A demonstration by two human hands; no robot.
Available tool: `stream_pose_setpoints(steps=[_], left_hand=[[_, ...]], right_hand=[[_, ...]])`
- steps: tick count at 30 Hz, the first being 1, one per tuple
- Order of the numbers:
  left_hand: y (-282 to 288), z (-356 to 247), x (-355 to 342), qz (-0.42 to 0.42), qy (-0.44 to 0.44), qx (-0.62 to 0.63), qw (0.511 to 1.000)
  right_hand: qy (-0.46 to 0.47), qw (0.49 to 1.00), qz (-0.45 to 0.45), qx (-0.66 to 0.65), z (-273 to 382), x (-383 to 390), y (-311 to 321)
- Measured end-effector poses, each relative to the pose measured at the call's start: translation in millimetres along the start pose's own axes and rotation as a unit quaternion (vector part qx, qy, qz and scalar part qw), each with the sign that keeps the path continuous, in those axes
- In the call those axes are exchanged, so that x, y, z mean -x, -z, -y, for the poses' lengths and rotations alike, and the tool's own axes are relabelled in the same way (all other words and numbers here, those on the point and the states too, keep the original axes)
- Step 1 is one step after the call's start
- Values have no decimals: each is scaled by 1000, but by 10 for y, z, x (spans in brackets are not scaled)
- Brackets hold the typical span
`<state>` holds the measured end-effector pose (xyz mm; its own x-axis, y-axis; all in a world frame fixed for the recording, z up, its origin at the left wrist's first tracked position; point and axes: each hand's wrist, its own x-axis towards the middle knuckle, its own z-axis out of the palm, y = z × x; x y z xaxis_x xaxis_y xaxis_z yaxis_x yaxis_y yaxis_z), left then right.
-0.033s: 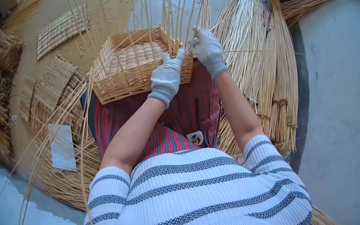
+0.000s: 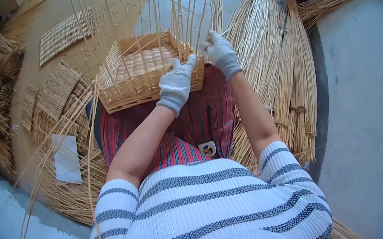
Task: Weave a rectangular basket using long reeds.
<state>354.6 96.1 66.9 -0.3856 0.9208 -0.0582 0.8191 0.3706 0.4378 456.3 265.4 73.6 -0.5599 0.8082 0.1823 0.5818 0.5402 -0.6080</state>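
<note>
Head view | woven basket on red striped cloth | left hand: fingers grasping its right side | right hand: beside its right end, fingers curled, cannot tell on what

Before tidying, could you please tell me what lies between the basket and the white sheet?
Head view: loose strands and an edge of red striped cloth separate basket from white sheet.
</note>
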Motion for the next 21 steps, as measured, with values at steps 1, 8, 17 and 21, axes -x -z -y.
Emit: stream_pose_setpoints(steps=[1, 8, 17, 21], left_hand=[[-14, 8, -22, -4, -6, -9, 1000], [46, 43, 43, 16, -26, 19, 999], [230, -253, -231, -16, -3, 193, 981], [158, -196, -451, 152, 122, 444, 875]], right_hand=[[8, 992, -61, -112, -62, -37, 68], [-94, 875, -165, -446, -396, 432, 184], [66, 985, 86, 137, -177, 574, 693], [61, 981, 154, 98, -309, 527, 750]])
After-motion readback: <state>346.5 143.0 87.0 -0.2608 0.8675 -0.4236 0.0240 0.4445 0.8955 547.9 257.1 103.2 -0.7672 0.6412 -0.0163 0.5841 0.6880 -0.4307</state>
